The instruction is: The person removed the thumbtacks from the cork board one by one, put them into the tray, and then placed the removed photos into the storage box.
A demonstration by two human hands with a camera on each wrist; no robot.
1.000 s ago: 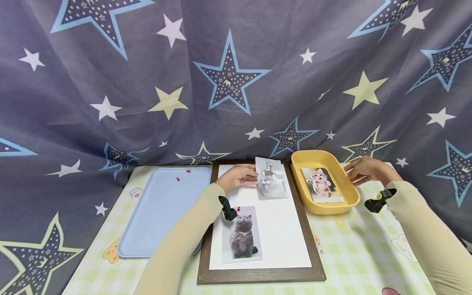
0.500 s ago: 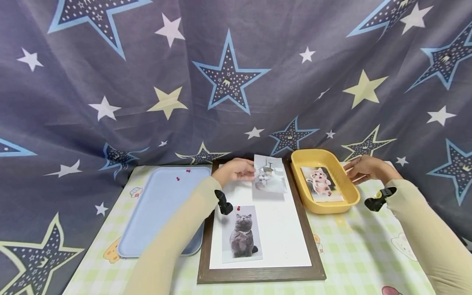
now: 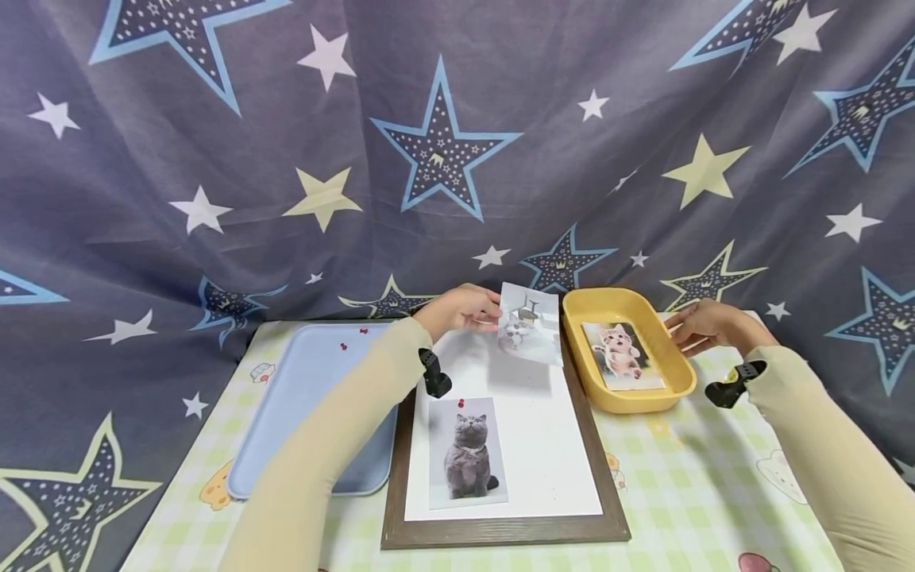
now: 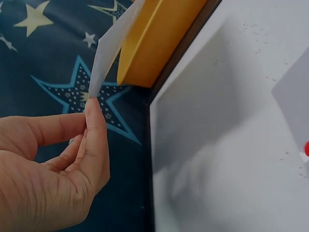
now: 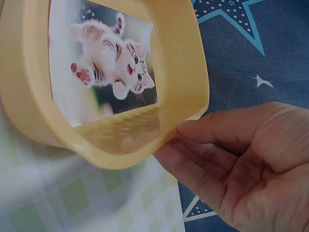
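My left hand [image 3: 465, 310] pinches the left edge of a pale cat photo [image 3: 530, 324], raised over the top of a white board [image 3: 543, 445] in a brown frame. In the left wrist view, thumb and fingertips meet at the edge of that photo [image 4: 104, 58], seen nearly side-on. A grey cat photo [image 3: 468, 457] lies on the board's lower left, with a red push pin [image 3: 461, 403] at its top. My right hand [image 3: 708, 326] grips the right rim of a yellow tray [image 3: 679, 380], thumb on the rim, fingers underneath. Inside it lies a kitten photo [image 5: 108, 58].
A blue tray [image 3: 286, 429] with red push pins [image 3: 344, 346] near its far end lies left of the board, partly behind my left sleeve. A green checked cloth [image 3: 686, 492] covers the table. Behind it hangs a dark star-patterned curtain [image 3: 286, 119].
My left hand has lifted the pale cat photo up and away from the board, so its shadow now falls lower on the white surface. The right hand stays at the yellow tray's rim.
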